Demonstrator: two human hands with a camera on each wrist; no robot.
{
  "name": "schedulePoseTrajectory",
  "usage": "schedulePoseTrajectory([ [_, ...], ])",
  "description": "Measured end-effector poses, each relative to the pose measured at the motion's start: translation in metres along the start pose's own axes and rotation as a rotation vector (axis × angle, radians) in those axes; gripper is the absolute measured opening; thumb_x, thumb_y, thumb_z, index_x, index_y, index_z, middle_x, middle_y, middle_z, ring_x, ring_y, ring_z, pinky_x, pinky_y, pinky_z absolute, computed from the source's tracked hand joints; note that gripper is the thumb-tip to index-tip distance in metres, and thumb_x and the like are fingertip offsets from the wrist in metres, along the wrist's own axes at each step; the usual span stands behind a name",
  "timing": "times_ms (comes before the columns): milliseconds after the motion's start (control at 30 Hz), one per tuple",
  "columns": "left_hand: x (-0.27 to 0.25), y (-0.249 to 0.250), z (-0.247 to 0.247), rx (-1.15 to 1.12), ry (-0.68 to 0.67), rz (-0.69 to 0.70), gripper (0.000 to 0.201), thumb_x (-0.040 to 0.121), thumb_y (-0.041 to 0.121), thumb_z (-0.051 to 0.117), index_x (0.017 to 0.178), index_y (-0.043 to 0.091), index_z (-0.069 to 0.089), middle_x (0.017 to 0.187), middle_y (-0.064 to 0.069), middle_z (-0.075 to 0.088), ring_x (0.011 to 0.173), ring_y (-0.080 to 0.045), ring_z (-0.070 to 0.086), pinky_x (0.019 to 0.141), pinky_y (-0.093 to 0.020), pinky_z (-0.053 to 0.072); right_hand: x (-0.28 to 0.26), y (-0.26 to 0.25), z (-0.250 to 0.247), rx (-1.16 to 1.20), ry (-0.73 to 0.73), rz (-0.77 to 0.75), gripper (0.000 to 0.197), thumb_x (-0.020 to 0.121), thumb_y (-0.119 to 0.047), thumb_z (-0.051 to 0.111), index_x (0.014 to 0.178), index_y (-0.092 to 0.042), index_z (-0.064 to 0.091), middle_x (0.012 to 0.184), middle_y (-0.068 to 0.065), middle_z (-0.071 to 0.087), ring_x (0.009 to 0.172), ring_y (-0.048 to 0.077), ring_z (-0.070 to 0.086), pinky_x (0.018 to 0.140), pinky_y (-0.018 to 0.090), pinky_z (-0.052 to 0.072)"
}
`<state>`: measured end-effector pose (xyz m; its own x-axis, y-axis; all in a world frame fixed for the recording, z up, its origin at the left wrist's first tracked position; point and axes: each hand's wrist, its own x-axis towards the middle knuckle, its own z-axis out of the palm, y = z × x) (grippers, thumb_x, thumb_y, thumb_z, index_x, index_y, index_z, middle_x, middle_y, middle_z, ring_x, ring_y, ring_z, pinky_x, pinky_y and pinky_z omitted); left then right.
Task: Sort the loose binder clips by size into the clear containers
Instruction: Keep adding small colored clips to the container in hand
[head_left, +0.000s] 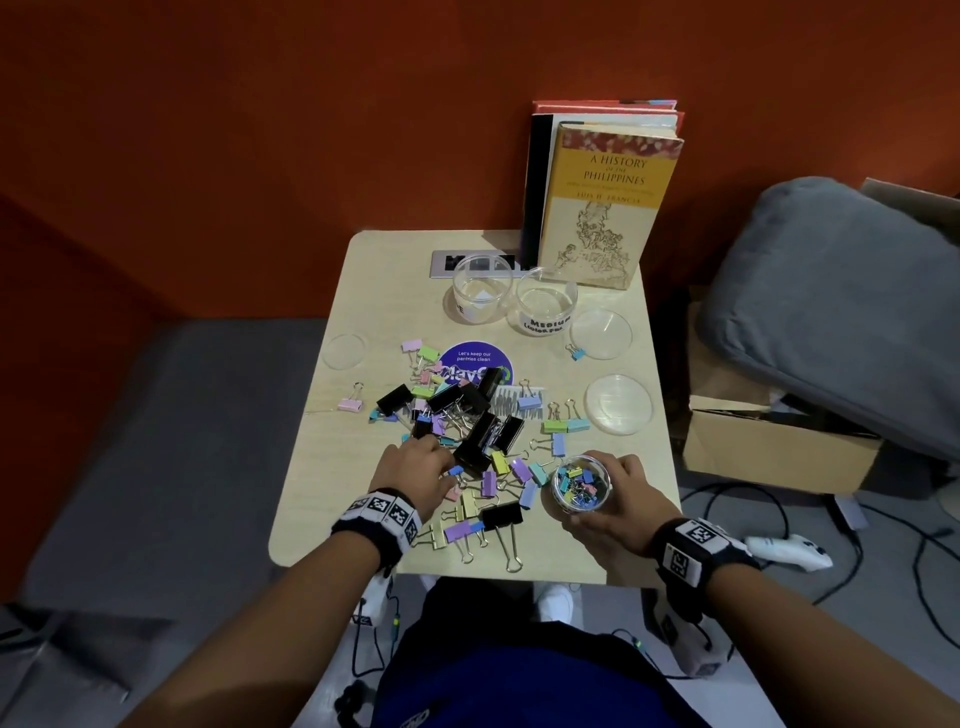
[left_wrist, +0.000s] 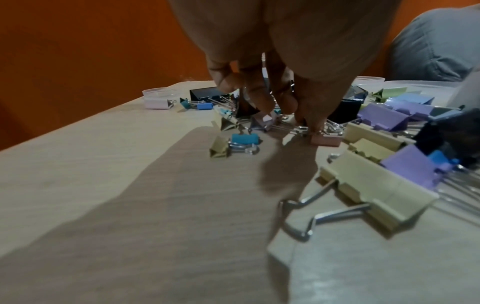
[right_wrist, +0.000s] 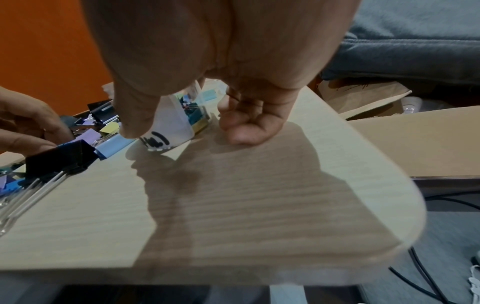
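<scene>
- Orange walls close in a small pale wooden bench, with books propped at its far edge and a grey cushion off to the right.
- Loose binder clips of three sizes lie heaped mid-bench: big black ones, pastel mid-sized ones, tiny ones scattered among them.
- My right hand curls round the clear container at the near right, already part-filled with tiny clips; keep it upright and close to the heap so each drop is short.
- My left hand has its fingertips pinching down at a small pink clip on the heap's near edge; whether it is firmly gripped I cannot tell.
- Best to take it by the body, not the wire loops, since those snag neighbouring handles.
- Lift straight up, check nothing trails, then release over the container's mouth.
- Two more containers stand empty at the back, one labelled medium, for the larger sizes.
</scene>
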<state>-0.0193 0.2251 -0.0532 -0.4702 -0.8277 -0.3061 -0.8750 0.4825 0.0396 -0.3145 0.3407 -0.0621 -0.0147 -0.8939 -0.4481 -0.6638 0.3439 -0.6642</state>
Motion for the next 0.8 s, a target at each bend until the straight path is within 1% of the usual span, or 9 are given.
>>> schedulePoseTrajectory([
  [133, 0.000, 0.004, 0.002, 0.004, -0.026, 0.018, 0.032, 0.098, 0.043, 0.049, 0.125, 0.031, 0.061, 0.121, 0.005, 0.057, 0.112, -0.019, 0.055, 0.089, -0.036, 0.042, -0.002, -0.002, -0.001, 0.006, 0.010, 0.005, 0.082, 0.072, -0.045, 0.081, 0.138, -0.038, 0.034, 0.119, -0.003, 0.035, 0.105, 0.018, 0.057, 0.095, 0.030, 0.048],
  [267, -0.001, 0.002, 0.004, 0.004, -0.036, 0.062, 0.038, 0.099, 0.041, 0.047, 0.137, 0.036, 0.051, 0.123, 0.007, 0.058, 0.114, -0.019, 0.055, 0.089, -0.036, 0.042, -0.003, -0.004, -0.002, -0.011, 0.003, 0.004, 0.082, 0.072, -0.045, 0.080, 0.139, -0.037, 0.033, 0.119, -0.003, 0.034, 0.104, 0.019, 0.057, 0.097, 0.032, 0.048],
  [400, 0.000, 0.003, 0.003, -0.026, -0.031, 0.100, 0.035, 0.099, 0.038, 0.046, 0.133, 0.038, 0.055, 0.115, 0.006, 0.060, 0.107, -0.020, 0.058, 0.084, -0.034, 0.042, -0.003, -0.004, -0.002, -0.019, -0.004, 0.002, 0.083, 0.070, -0.048, 0.080, 0.137, -0.039, 0.033, 0.120, -0.004, 0.033, 0.104, 0.020, 0.058, 0.098, 0.034, 0.049],
  [467, 0.000, 0.005, 0.002, -0.024, -0.035, 0.097, 0.032, 0.100, 0.038, 0.047, 0.130, 0.037, 0.056, 0.115, 0.005, 0.060, 0.107, -0.020, 0.058, 0.084, -0.034, 0.042, -0.004, -0.005, -0.002, -0.020, -0.007, 0.004, 0.083, 0.070, -0.048, 0.081, 0.138, -0.039, 0.032, 0.121, -0.004, 0.033, 0.105, 0.019, 0.057, 0.098, 0.034, 0.048],
  [567, 0.000, 0.008, -0.001, -0.040, -0.036, 0.079, 0.025, 0.098, 0.037, 0.049, 0.120, 0.032, 0.060, 0.114, 0.006, 0.059, 0.105, -0.020, 0.058, 0.085, -0.034, 0.041, -0.004, -0.005, -0.002, -0.019, -0.005, 0.004, 0.083, 0.071, -0.047, 0.081, 0.138, -0.039, 0.032, 0.121, -0.004, 0.032, 0.105, 0.019, 0.057, 0.098, 0.032, 0.048],
  [600, -0.001, 0.009, -0.003, -0.057, -0.029, 0.078, 0.021, 0.097, 0.037, 0.050, 0.114, 0.030, 0.061, 0.111, 0.006, 0.059, 0.103, -0.020, 0.058, 0.083, -0.034, 0.040, -0.004, -0.006, -0.002, -0.017, -0.004, 0.003, 0.083, 0.071, -0.047, 0.081, 0.138, -0.039, 0.033, 0.121, -0.003, 0.032, 0.105, 0.018, 0.056, 0.098, 0.032, 0.048],
  [667, -0.003, 0.007, -0.007, -0.097, -0.012, 0.083, 0.010, 0.094, 0.037, 0.054, 0.096, 0.027, 0.056, 0.100, 0.007, 0.059, 0.092, -0.019, 0.057, 0.075, -0.032, 0.038, -0.004, -0.006, -0.002, -0.011, -0.003, -0.005, 0.083, 0.071, -0.045, 0.081, 0.138, -0.038, 0.033, 0.120, -0.004, 0.032, 0.103, 0.017, 0.055, 0.097, 0.030, 0.047],
  [733, -0.006, 0.005, -0.011, -0.132, 0.011, 0.087, 0.016, 0.091, 0.036, 0.058, 0.085, 0.025, 0.048, 0.086, 0.009, 0.055, 0.080, -0.019, 0.053, 0.068, -0.030, 0.032, -0.005, -0.006, -0.003, -0.006, 0.000, -0.012, 0.083, 0.071, -0.043, 0.082, 0.138, -0.037, 0.033, 0.120, -0.004, 0.032, 0.102, 0.016, 0.055, 0.097, 0.029, 0.047],
  [800, -0.008, 0.002, -0.016, -0.167, 0.030, 0.090, 0.019, 0.089, 0.034, 0.060, 0.081, 0.024, 0.046, 0.079, 0.010, 0.053, 0.072, -0.017, 0.049, 0.065, -0.029, 0.031, -0.005, -0.006, -0.003, -0.009, -0.002, -0.012, 0.083, 0.071, -0.043, 0.082, 0.138, -0.037, 0.033, 0.120, -0.004, 0.032, 0.103, 0.017, 0.055, 0.098, 0.030, 0.047],
])
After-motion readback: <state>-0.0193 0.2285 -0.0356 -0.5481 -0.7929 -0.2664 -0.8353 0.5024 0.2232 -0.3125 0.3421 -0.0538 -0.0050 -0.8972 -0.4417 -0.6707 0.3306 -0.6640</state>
